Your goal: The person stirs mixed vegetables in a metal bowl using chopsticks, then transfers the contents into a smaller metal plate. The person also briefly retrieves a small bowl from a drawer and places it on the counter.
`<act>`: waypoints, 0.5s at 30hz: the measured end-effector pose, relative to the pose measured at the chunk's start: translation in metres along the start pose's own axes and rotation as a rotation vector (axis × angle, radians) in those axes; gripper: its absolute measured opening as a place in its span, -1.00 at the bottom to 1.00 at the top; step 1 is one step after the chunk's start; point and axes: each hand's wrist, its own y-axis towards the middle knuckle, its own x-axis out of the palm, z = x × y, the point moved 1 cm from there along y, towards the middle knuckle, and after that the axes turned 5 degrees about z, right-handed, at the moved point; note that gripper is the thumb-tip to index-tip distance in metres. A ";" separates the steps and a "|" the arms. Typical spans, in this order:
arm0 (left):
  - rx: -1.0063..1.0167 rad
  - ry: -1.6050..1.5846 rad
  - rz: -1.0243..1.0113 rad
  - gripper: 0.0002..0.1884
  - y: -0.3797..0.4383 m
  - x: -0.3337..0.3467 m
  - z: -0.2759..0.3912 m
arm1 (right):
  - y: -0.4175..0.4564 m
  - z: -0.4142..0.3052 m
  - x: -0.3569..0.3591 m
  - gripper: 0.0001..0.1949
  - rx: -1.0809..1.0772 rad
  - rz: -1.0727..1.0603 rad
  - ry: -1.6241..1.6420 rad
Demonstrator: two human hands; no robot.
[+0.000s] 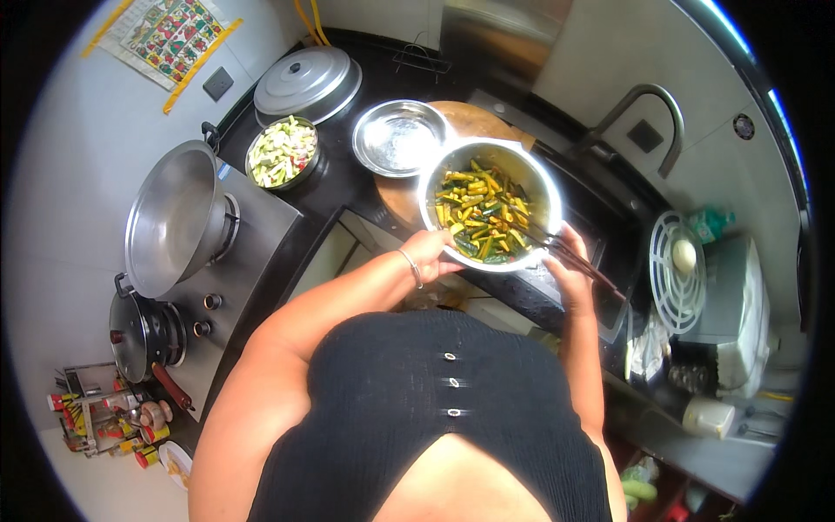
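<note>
Between my two hands is a deep stainless-steel bowl (546, 173), tilted so its inside faces me. Cut green-and-yellow vegetable strips (483, 209), with small red bits among them, cover its bottom. My left hand (434, 256) grips the near left rim, thumb over the edge. On the right rim, my right hand (573, 269) holds the bowl along with dark chopsticks (590, 269), whose tips reach in over the strips. Just behind the bowl, a shiny shallow metal basin (399, 138) sits partly over a round wooden cutting board (399, 199).
A bowl of chopped pale green vegetables (282, 153) stands by a lidded aluminium pot (306, 78). At left, a large wok (176, 222) and a lidded black pan (134, 333) rest on the gas stove (258, 261). A curved faucet (652, 98) rises over the sink at right, near a slotted white rack (662, 287).
</note>
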 end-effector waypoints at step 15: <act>0.152 -0.232 0.049 -0.66 0.045 0.040 0.010 | 0.014 0.074 0.018 -0.34 0.422 -0.034 0.031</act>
